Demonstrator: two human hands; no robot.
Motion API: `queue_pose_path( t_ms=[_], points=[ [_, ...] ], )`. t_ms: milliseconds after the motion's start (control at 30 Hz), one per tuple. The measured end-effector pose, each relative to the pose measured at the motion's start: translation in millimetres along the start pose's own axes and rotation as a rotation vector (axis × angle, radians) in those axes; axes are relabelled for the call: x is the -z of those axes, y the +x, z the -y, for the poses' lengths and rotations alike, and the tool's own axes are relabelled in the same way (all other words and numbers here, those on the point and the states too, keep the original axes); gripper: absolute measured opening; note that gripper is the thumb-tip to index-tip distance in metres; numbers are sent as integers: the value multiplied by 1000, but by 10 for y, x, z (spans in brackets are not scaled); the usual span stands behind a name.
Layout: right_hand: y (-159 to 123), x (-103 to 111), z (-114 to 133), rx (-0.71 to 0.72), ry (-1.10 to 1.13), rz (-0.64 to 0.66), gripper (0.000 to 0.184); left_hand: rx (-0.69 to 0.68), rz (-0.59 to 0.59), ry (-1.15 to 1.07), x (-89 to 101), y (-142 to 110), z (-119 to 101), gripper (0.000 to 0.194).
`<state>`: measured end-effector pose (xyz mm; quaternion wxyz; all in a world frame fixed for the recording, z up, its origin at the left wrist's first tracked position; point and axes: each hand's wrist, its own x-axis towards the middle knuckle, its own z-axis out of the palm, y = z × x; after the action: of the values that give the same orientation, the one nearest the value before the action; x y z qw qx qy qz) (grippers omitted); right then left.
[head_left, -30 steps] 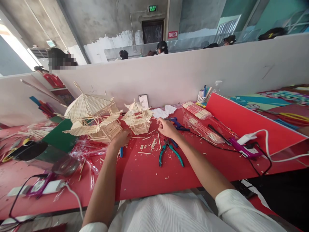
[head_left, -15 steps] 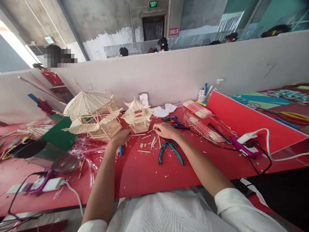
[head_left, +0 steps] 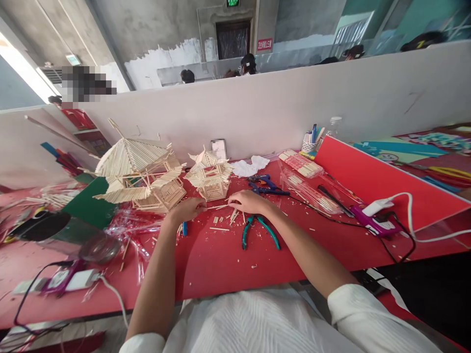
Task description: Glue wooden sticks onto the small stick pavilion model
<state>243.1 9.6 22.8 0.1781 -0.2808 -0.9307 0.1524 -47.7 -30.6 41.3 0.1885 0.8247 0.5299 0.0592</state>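
My left hand (head_left: 187, 210) is closed in front of the two pavilion models, its fingertips by the near edge of the small stick pavilion (head_left: 209, 184). Whatever those fingers pinch is too small to make out. Over the right front of the small pavilion, my right hand (head_left: 246, 201) has its fingers pressed together and bent down; what is in them is hidden. A thin wooden stick (head_left: 217, 207) shows between the two hands. Just left of my left hand stands the larger stick pavilion (head_left: 134, 159). Green-handled pliers (head_left: 260, 230) lie below my right wrist.
Cut stick pieces (head_left: 220, 229) and crumbs litter the red table. A blue glue gun (head_left: 268, 184) and packs of sticks (head_left: 300, 164) lie to the right, by a red board (head_left: 386, 189). Left are crumpled plastic wrap (head_left: 134, 223), a clear jar (head_left: 99, 247) and a power strip (head_left: 64, 279).
My right hand has come down and leftward, closer to my left hand. My left hand has shifted slightly right, its fingers now nearer the small pavilion's front.
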Motion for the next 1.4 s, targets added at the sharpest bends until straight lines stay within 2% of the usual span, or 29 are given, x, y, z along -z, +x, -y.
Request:
queue_pose_path(
  t_ms=[100, 233, 433, 533, 633, 800, 933, 1000, 1200, 1300, 1400],
  points=[
    [-9, 41, -5, -8, -14, -21, 21, 44, -18, 94, 15, -12, 12, 19],
    [-14, 70, 48, -9, 17, 18, 17, 25, -23, 127, 2, -14, -15, 21],
    [29, -43, 140, 113, 44, 121, 12, -53, 67, -58, -50, -23, -222, 22],
    [46, -83, 170, 133, 40, 157, 12, -68, 51, -174, -79, -24, -291, 24],
    [46, -77, 200, 128, 45, 183, 14, -59, 13, -262, -130, -3, -272, 30],
    [41, -71, 195, 139, 50, 203, 13, -94, -8, -286, -185, 19, -196, 23],
    [35, -70, 166, 140, 53, 173, 13, -124, 7, -284, -126, -14, -244, 17],
    [29, -55, 173, 133, 75, 131, 15, -135, 9, -318, -102, -11, -297, 19],
    [19, -2, 239, 111, 134, 24, 25, -130, -130, -572, -206, 126, -424, 25],
    [16, 26, 243, 99, 116, -8, 25, -112, -140, -608, -254, 189, -412, 23],
    [8, 57, 214, 68, 82, -36, 24, -50, -147, -535, -244, 207, -338, 17]
  ],
)
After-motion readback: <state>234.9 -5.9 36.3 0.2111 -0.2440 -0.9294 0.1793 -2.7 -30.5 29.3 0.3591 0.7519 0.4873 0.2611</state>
